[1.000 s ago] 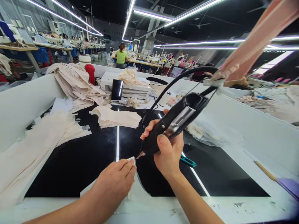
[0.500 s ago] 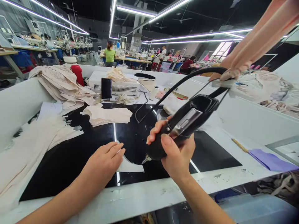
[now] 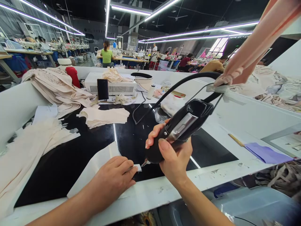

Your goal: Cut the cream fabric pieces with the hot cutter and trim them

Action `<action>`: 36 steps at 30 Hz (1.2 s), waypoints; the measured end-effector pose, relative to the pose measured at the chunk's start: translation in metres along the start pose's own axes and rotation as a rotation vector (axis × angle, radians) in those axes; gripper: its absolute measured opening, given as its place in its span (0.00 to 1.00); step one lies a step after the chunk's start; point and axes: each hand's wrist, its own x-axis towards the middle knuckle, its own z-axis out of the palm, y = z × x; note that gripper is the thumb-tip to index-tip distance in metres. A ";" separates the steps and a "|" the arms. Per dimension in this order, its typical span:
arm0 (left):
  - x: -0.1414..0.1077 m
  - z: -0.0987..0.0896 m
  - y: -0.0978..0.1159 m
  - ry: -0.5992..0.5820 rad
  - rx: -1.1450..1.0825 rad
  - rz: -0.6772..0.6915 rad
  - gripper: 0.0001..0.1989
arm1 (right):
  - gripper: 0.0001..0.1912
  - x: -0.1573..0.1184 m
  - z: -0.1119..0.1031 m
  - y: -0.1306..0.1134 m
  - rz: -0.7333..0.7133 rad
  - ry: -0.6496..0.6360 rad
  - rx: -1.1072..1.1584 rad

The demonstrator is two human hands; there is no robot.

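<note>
My right hand [image 3: 175,157] is wrapped round a black handheld tool [image 3: 183,125], whose narrow metal tip points down and left. A pale, thin fabric piece [image 3: 101,160] lies on the glossy black board [image 3: 70,163]. Near the front edge, my left hand [image 3: 119,174] has its fingers bent together over the piece's narrow right end, pinching it. The tool's tip is right beside that end; whether they touch is hard to tell. A thick black cable rises from the tool to a hanging pink fabric strip [image 3: 258,47].
Stacked pale pieces [image 3: 105,116] lie at the back of the board, more fabric [image 3: 35,147] at left. Behind stand a white box [image 3: 113,88], a phone [image 3: 102,89] and a red object [image 3: 72,77]. A purple cloth [image 3: 265,153] lies right. People sit at far tables.
My left hand has moved right and nearer the front edge. The pale piece has shifted and turned, showing more of itself left of the hand. The view has swung slightly right.
</note>
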 end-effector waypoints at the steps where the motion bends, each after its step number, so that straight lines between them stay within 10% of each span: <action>1: 0.000 0.000 0.000 -0.011 0.008 -0.006 0.19 | 0.16 0.000 0.000 0.001 0.001 0.002 0.004; 36: -0.005 0.002 -0.001 -0.055 0.056 -0.015 0.16 | 0.14 -0.001 0.006 0.000 0.026 0.045 0.000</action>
